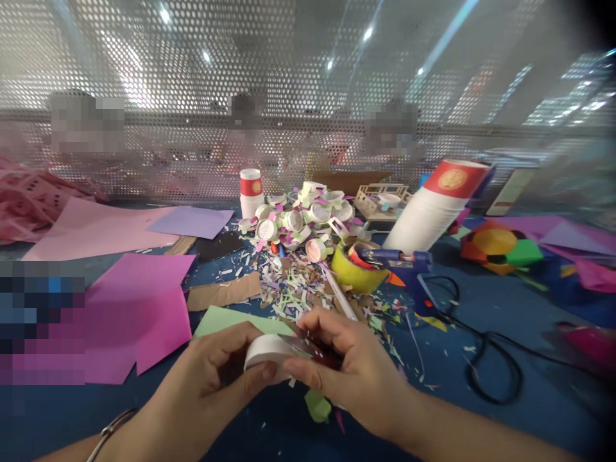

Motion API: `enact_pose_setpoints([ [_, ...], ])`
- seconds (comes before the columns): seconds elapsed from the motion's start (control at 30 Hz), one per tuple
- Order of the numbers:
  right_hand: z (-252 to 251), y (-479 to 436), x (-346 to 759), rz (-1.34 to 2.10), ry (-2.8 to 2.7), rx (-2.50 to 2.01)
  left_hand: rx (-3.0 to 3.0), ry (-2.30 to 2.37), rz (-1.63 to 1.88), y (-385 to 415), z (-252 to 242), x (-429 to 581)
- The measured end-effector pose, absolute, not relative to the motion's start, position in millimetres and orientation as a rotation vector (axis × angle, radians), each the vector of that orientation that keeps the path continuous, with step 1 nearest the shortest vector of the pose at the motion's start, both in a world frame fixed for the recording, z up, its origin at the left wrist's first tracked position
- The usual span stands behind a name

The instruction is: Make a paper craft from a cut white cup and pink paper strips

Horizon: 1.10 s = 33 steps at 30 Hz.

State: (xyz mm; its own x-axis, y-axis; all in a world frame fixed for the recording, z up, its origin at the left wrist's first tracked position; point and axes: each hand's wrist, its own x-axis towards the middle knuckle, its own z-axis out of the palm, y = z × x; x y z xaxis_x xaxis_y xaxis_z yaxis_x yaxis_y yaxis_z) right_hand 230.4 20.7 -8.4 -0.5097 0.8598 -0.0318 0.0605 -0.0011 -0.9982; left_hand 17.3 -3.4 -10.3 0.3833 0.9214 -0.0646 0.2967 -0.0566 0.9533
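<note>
My left hand (pixel 219 372) is closed round a white paper cup (pixel 267 351), held on its side low in the middle of the view. My right hand (pixel 351 369) grips a pair of scissors (pixel 312 350) with dark red handles; the blades lie against the cup's rim. A metal bracelet (pixel 113 428) circles my left wrist. Both hands hover just above the blue table (pixel 443 385), over paper scraps.
A blue glue gun (pixel 407 266) with a black cord (pixel 491 366) lies right of a yellow tape roll (pixel 356 273). Behind are a heap of cut cup pieces (pixel 298 221), a toppled cup stack (pixel 433 208), an upright cup stack (pixel 251 192), and pink paper sheets (pixel 139 308).
</note>
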Motion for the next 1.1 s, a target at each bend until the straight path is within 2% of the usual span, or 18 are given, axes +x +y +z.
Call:
enact_pose_setpoints([
  [0.37, -10.2, 18.1, 233.1, 1.863, -1.490, -0.819, 1.868, 0.936, 0.640, -1.0, 1.1, 10.2],
  [0.8, -9.8, 21.2, 237.7, 2.028, -1.363, -0.807, 1.092, 0.470, 0.626, -2.2, -1.8, 11.2],
  [1.1, -8.2, 24.3, 235.8, 1.988, -1.407, -0.827, 1.061, 0.462, 0.639, 3.2, 0.2, 6.7],
])
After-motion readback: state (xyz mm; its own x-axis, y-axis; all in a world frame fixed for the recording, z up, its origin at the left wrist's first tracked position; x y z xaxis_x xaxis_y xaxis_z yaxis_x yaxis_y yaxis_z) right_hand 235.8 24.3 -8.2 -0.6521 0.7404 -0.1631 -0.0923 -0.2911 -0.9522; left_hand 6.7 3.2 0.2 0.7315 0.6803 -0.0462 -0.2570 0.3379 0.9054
